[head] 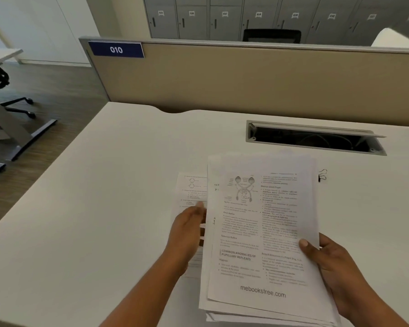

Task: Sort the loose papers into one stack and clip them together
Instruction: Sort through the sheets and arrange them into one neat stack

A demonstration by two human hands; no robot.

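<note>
Paper stack point(260, 232): mostly gathered, edges uneven, held above tabletop point(104, 185) by right hand point(328, 263), fingers closed on its edge; left hand point(187, 232) fingers loosely curled beside 1 loose sheet point(190, 190); binder clip point(322, 175) unused.

Right hand point(335, 263) gripping uneven paper stack point(260, 232); left hand point(187, 232) beneath left edge, over loose sheet point(190, 190); binder clip point(322, 175) on desk point(104, 185).
</note>
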